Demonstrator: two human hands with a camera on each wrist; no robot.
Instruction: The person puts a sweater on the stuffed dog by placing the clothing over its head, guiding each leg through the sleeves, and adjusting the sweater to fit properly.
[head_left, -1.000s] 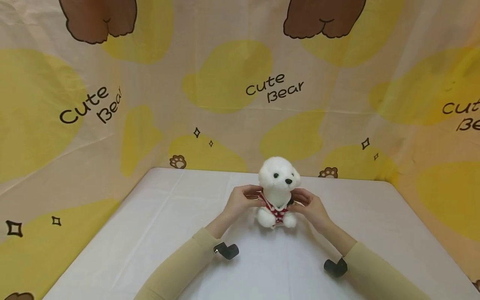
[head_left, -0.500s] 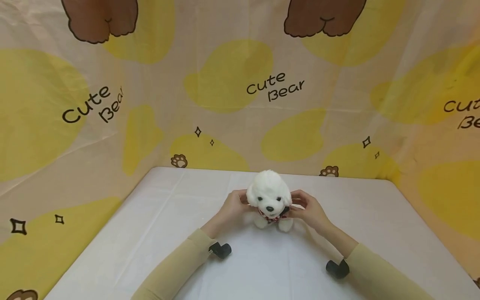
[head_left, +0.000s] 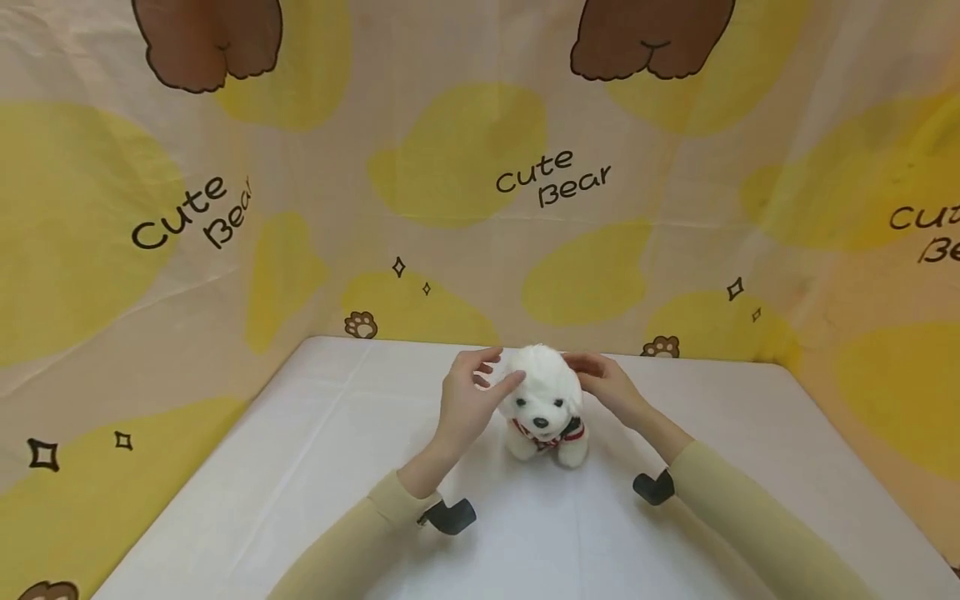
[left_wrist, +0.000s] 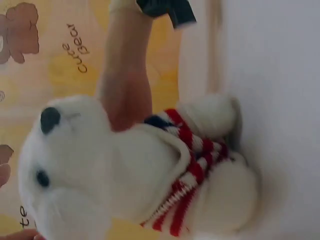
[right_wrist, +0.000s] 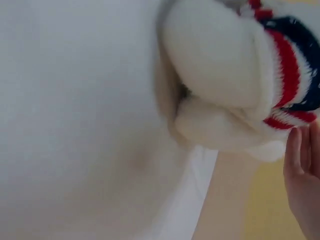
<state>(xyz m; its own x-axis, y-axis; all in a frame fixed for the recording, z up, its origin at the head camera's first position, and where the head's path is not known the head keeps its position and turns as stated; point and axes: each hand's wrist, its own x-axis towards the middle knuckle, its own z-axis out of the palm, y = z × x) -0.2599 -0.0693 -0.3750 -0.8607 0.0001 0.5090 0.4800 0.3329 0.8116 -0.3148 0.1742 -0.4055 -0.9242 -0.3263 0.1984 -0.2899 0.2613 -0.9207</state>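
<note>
A white plush dog [head_left: 542,387] with black eyes and nose faces me on the table. Its knitted sweater [left_wrist: 187,180] has red, white and navy stripes. Beside the dog's head at left is my left hand [head_left: 470,404], fingers spread loosely, its thumb overlapping the forehead in the head view. My right hand [head_left: 609,385] is at the other side of the head, some fingertips hidden behind it. In the right wrist view, straight fingers [right_wrist: 294,157] of that hand lie close by the sweater's edge. Neither hand curls around the toy. The front paws rest on the tabletop.
The white-covered table [head_left: 360,392] ends at a yellow and beige cloth backdrop [head_left: 450,183] printed with bears, paw marks and "Cute Bear". Black wrist cameras [head_left: 453,517] hang from both sleeves, low over the table.
The dog has tipped forward from sitting upright to a lower stance with its head down. Both hands have risen from its sides to its head, and their hold has loosened.
</note>
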